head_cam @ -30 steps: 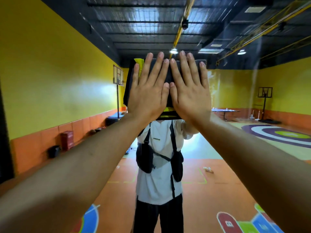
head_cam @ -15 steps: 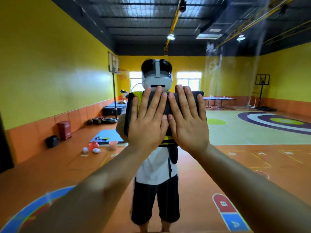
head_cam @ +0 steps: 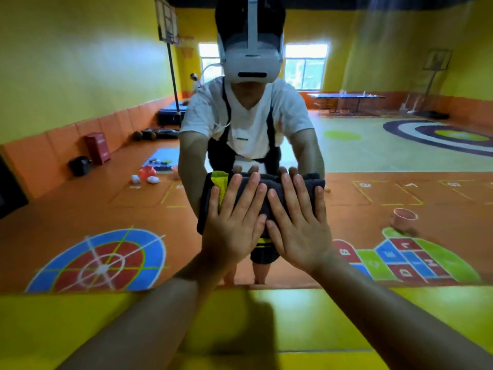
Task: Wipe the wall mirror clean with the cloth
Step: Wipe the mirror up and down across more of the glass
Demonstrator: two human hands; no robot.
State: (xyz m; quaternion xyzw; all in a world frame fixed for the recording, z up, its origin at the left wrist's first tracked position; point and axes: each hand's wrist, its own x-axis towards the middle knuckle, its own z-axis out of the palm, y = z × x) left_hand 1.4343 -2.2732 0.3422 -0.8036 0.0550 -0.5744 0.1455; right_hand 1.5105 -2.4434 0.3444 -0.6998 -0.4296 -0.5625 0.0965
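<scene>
the fingers are lying straight and slightly fanned, none curling round anything, all pressing flat onto a folded dark grey cloth with a yellow-green corner peeking out at its upper left. the left hand and the right hand are sitting side by side, thumbs nearly meeting in the middle. their palms are covering the lower half of the cloth and pinning it against the wall mirror. the cloth is sitting low on the glass, about midway between the left and right sides and not far above the bottom edge, where the yellow wall is beginning. both bare forearms are reaching up and forward to it. behind the hands the person's reflection is leaning in. as for progress, i'd say the wiping is under way but not finished. the strip along the bottom edge is waiting below the cloth, and a faint hazy streak is showing toward the upper right corner. whether the wide stretches out to either side are clean i cannot tell.
</scene>
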